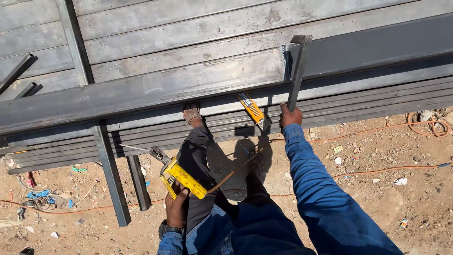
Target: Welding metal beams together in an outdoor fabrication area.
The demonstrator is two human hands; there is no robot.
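Across the upper half of the frame runs a long steel beam (141,92), slanting from lower left up to the right, with flat steel panels (165,28) behind it and more stacked steel sections (354,106) beneath it. Below, filling the lower half, lies sandy ground (401,189) littered with scraps, and an orange cable (377,170) snakes over it from the right edge toward the centre. Two upright steel posts (111,174) stand at lower left under the beam.

At the bottom centre sits the person, in blue denim sleeves and dark trousers, one sandalled foot (192,114) braced against the stacked sections just below the beam.

A dark steel bar (298,71) stands nearly upright at upper right of centre, its top end touching the beam. The right hand (290,115) is closed around the bar's lower end, arm stretched out from the lower right.

Lower left of centre, the left hand (178,200) is wrapped around the handle of a yellow electrode holder (181,178), whose metal clamp points up and left with a thin welding rod (134,148) sticking out toward the posts; a wristwatch (169,229) shows on that wrist.

Just left of the right hand, a small yellow tool (251,108) rests on the stacked sections
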